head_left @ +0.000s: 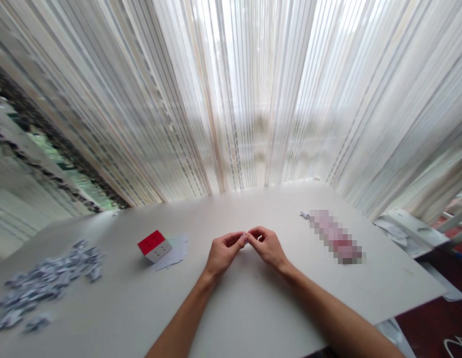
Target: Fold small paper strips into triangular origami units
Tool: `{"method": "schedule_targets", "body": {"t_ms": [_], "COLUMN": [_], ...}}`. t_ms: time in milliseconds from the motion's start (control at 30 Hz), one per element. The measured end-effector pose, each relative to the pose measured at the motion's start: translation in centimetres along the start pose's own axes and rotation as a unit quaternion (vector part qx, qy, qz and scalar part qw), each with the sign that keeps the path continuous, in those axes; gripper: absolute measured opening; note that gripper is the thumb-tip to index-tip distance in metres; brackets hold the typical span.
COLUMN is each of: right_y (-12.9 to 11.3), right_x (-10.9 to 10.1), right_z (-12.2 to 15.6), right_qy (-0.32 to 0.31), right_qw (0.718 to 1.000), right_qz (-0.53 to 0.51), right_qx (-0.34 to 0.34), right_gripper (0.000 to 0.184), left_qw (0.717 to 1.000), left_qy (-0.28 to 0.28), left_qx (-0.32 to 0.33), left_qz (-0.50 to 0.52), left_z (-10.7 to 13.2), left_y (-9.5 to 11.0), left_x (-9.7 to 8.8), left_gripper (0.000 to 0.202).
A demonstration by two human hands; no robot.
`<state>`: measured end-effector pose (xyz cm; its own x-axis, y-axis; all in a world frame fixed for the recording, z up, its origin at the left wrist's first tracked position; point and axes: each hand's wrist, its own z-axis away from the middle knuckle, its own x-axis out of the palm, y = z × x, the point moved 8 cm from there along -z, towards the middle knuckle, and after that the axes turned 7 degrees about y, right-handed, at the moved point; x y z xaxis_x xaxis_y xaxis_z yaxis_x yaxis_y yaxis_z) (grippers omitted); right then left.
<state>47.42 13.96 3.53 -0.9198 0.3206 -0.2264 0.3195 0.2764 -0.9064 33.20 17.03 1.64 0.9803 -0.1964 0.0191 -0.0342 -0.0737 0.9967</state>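
My left hand [224,252] and my right hand [267,245] meet at the middle of the white table [253,308], just above its surface. Both pinch with curled fingers, fingertips touching each other. A tiny pale thing sits between the fingertips; it is too small to name. A red and white puzzle cube [154,245] stands to the left of my left hand, resting on a few white paper slips [177,252].
A heap of several small folded grey-white paper pieces [48,281] lies at the table's left. A blurred pinkish strip [335,236] lies at the right. Striped sheer curtains [231,99] hang behind the far edge. White items and a chair stand on the floor at right.
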Motion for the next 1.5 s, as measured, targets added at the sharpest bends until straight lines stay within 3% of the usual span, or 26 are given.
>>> {"method": "schedule_targets", "body": {"t_ms": [167, 500, 700, 1067, 1233, 1367, 1500], "right_y": [0.7, 0.5, 0.6, 0.7, -0.2, -1.0, -0.8], "right_x": [0.1, -0.1, -0.3, 0.5, 0.2, -0.1, 0.1], "right_z": [-0.3, -0.2, -0.2, -0.3, -0.2, -0.1, -0.2], "right_qy": [-0.002, -0.014, -0.010, -0.052, -0.049, -0.040, -0.047], "right_qw": [0.999, 1.000, 1.000, 0.998, 0.999, 0.998, 0.998], "right_qz": [-0.033, 0.007, 0.016, -0.034, 0.001, 0.007, -0.024], "right_qx": [0.020, 0.009, 0.015, 0.027, -0.018, -0.048, -0.027], "right_gripper": [0.023, 0.022, 0.019, 0.022, 0.018, 0.019, 0.024], "left_qw": [1.000, 1.000, 0.999, 0.997, 0.995, 0.995, 0.996], "left_qy": [0.006, 0.003, -0.034, -0.055, -0.066, -0.043, -0.022], "left_qx": [0.004, 0.018, -0.001, -0.046, -0.069, -0.076, -0.068], "left_qz": [0.020, 0.022, -0.004, 0.040, 0.035, 0.040, 0.057], "left_z": [-0.3, -0.2, -0.2, -0.3, -0.1, -0.3, -0.4], "left_y": [-0.3, -0.2, -0.6, -1.0, -0.7, -0.8, -0.8], "left_x": [-0.3, -0.3, -0.2, 0.1, 0.2, -0.1, -0.4], "left_gripper": [0.039, 0.039, 0.044, 0.042, 0.038, 0.037, 0.035]}}
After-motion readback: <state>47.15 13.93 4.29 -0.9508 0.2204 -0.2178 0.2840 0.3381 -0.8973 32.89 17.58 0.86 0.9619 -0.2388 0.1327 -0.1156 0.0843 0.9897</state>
